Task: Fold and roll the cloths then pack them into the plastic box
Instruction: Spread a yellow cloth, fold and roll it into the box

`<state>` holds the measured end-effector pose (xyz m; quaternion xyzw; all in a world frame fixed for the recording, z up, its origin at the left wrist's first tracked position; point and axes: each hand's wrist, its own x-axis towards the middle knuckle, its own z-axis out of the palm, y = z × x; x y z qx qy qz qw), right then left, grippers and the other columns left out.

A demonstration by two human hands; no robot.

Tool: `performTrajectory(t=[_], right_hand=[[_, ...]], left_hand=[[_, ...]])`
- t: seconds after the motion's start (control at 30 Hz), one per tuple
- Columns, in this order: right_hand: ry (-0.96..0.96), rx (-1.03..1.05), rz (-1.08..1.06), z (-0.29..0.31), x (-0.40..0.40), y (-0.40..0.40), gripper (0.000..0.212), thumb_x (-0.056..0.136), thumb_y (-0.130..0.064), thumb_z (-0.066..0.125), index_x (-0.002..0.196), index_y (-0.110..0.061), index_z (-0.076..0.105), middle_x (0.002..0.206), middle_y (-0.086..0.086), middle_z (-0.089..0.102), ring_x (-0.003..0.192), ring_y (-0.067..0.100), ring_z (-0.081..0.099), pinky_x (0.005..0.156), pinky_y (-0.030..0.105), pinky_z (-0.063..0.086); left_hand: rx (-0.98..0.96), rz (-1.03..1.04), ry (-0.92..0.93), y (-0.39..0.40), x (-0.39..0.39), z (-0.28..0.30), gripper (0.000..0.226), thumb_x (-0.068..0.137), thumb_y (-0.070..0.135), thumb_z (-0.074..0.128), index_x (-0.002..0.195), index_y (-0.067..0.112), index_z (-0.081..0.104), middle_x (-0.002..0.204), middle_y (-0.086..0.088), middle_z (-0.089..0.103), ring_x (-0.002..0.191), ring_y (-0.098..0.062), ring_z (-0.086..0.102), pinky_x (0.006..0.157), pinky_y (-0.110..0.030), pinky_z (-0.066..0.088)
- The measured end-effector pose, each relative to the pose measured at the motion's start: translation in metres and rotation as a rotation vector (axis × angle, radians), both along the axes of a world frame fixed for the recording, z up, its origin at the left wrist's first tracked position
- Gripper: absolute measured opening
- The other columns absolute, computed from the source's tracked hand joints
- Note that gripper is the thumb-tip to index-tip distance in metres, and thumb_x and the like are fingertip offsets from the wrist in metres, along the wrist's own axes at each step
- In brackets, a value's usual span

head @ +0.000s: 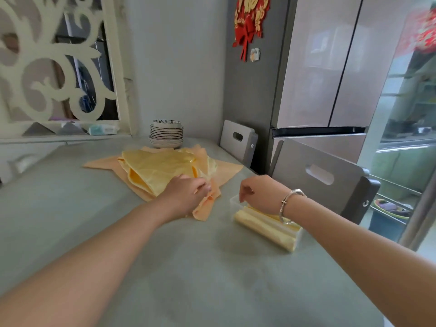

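A loose pile of yellow cloths [158, 168] and orange cloths [226, 169] lies on the grey-green table [165, 267], past its middle. My left hand [186, 193] reaches to the pile's near edge and pinches an orange cloth [204, 208] there. To the right stands the clear plastic box [298, 240] with rolled yellow cloths [264, 228] packed side by side in it. My right hand [259, 192], a silver bangle on its wrist, hovers over the box's far end with fingers loosely curled and nothing in them.
A stack of plates and a bowl [166, 134] stands at the table's far edge behind the pile. Two grey chair backs [320, 178] press against the table's right side. A tall fridge [318, 67] stands behind them.
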<state>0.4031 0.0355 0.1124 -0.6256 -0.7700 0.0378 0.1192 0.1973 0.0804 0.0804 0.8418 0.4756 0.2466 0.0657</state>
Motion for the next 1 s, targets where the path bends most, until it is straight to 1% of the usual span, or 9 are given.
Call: performTrajectory(t=[0.17,0.3,0.4,0.53,0.67,0.77,0.87,0.93,1.0], right_hand=[[0.047,0.036,0.094,-0.015,-0.071,0.009,0.027,0.086,-0.010,0.040,0.085,-0.023,0.064,0.100,-0.002,0.060,0.097,0.020,0.057,0.082,0.030,0.048],[-0.032,0.058,0.117,-0.041,-0.130,0.028,0.021,0.088,-0.018,0.048,0.103,-0.022,0.062,0.115,0.001,0.054,0.112,0.023,0.048,0.095,0.035,0.040],[-0.078,0.084,0.100,-0.056,-0.162,0.041,0.037,0.090,-0.024,0.048,0.127,-0.024,0.050,0.135,-0.001,0.044,0.128,0.022,0.037,0.101,0.035,0.032],[-0.136,0.062,0.018,-0.075,-0.192,0.062,0.057,0.092,-0.027,0.044,0.145,-0.023,0.026,0.152,0.008,0.023,0.143,0.025,0.013,0.111,0.038,0.021],[-0.170,-0.030,-0.079,-0.098,-0.211,0.083,0.052,0.095,-0.029,0.036,0.146,-0.023,0.025,0.153,0.015,0.020,0.145,0.027,0.001,0.115,0.044,0.008],[-0.155,-0.048,-0.062,-0.107,-0.220,0.083,0.042,0.096,-0.024,0.031,0.137,-0.016,0.037,0.146,0.010,0.036,0.145,0.023,0.005,0.115,0.045,0.007],[-0.085,-0.005,0.042,-0.109,-0.228,0.072,0.043,0.096,-0.016,0.032,0.138,-0.016,0.040,0.146,0.003,0.040,0.145,0.015,0.010,0.117,0.039,0.005],[-0.024,0.050,0.129,-0.106,-0.233,0.060,0.044,0.093,-0.012,0.039,0.135,-0.020,0.046,0.141,0.003,0.047,0.141,0.014,0.024,0.117,0.031,0.008],[0.082,0.122,0.200,-0.100,-0.238,0.043,0.040,0.087,-0.008,0.048,0.124,-0.022,0.058,0.121,0.000,0.063,0.121,0.016,0.051,0.107,0.022,0.024]], left_hand=[[-0.029,0.175,-0.158,-0.025,-0.094,-0.027,0.048,0.081,0.059,0.025,0.089,0.032,0.063,0.095,0.013,0.067,0.100,-0.015,0.054,0.091,-0.032,0.041],[-0.095,0.380,-0.263,-0.042,-0.179,-0.055,0.028,0.090,0.043,0.040,0.084,0.030,0.064,0.098,0.008,0.070,0.100,-0.018,0.060,0.091,-0.034,0.044],[-0.115,0.476,-0.383,-0.053,-0.229,-0.078,0.025,0.085,0.048,0.042,0.076,0.033,0.059,0.095,0.000,0.071,0.096,-0.020,0.064,0.088,-0.038,0.048],[-0.136,0.437,-0.586,-0.053,-0.248,-0.091,0.012,0.095,0.017,0.052,0.095,0.018,0.064,0.104,0.001,0.067,0.100,-0.013,0.060,0.091,-0.024,0.042],[-0.125,0.376,-0.634,-0.045,-0.250,-0.092,0.015,0.093,0.011,0.053,0.102,0.013,0.064,0.104,0.002,0.065,0.099,-0.009,0.057,0.089,-0.016,0.038],[-0.098,0.392,-0.713,-0.042,-0.253,-0.092,0.016,0.092,0.005,0.052,0.097,0.016,0.063,0.100,0.002,0.066,0.094,-0.009,0.058,0.082,-0.008,0.039],[-0.090,0.393,-0.725,-0.043,-0.252,-0.092,0.020,0.089,0.002,0.053,0.094,0.020,0.062,0.098,0.005,0.066,0.096,-0.010,0.060,0.085,-0.011,0.040],[-0.079,0.395,-0.729,-0.047,-0.251,-0.090,0.022,0.087,0.003,0.057,0.096,0.022,0.061,0.101,0.007,0.065,0.100,-0.011,0.059,0.085,-0.010,0.038],[-0.067,0.377,-0.688,-0.054,-0.247,-0.089,0.025,0.083,0.008,0.065,0.102,0.024,0.060,0.106,0.009,0.064,0.105,-0.010,0.056,0.089,-0.016,0.038]])
